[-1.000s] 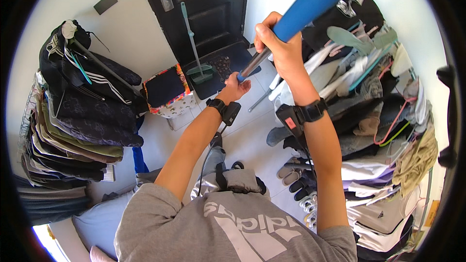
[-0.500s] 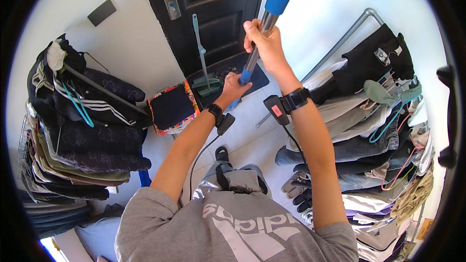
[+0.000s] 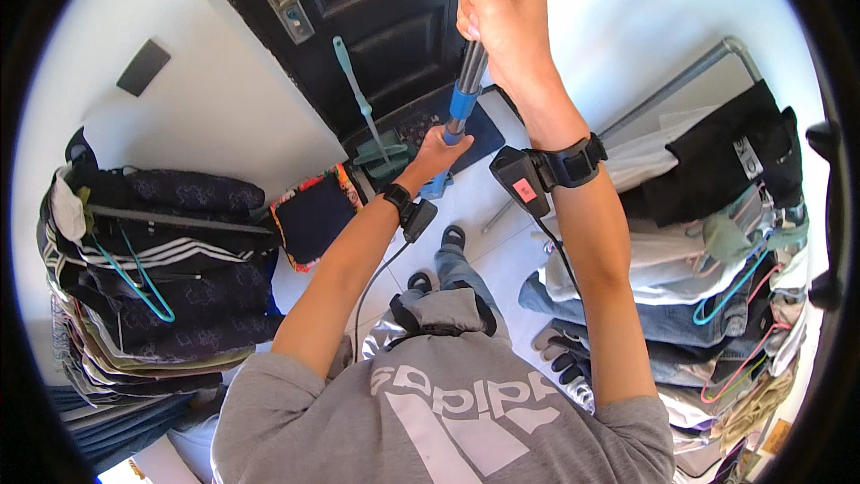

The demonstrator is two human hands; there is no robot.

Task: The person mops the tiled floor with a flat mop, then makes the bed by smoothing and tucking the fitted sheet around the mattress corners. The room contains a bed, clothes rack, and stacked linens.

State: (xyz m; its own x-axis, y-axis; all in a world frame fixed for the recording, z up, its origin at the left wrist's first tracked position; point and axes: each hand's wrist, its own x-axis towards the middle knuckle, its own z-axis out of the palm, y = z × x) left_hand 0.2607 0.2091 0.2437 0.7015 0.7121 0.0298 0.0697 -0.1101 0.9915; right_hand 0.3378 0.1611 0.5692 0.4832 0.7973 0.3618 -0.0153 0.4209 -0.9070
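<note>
A long metal pole [image 3: 474,63] with blue sleeves rises from near the floor and leaves the view at the top. My right hand [image 3: 509,22] is wrapped round its upper bare metal section. Lower down, my left hand [image 3: 436,151] grips it just below a blue collar, fingers closed. Beneath the left hand a blue piece [image 3: 437,185] shows at the floor, mostly hidden, so its kind cannot be made out. Both wrists wear black straps with small boxes and cables.
A dark door [image 3: 376,18] stands ahead, with a teal long-handled dustpan [image 3: 385,154] and a dark mat [image 3: 484,139] before it. Clothes hang on racks at left [image 3: 179,278] and right [image 3: 681,81]. A dark-topped colourful box [image 3: 313,215] and several shoes [image 3: 560,354] sit low.
My right hand and the pole's upper part have come up closer to the view. One sandalled foot has stepped forward. The surroundings have shifted slightly as my head turned.
</note>
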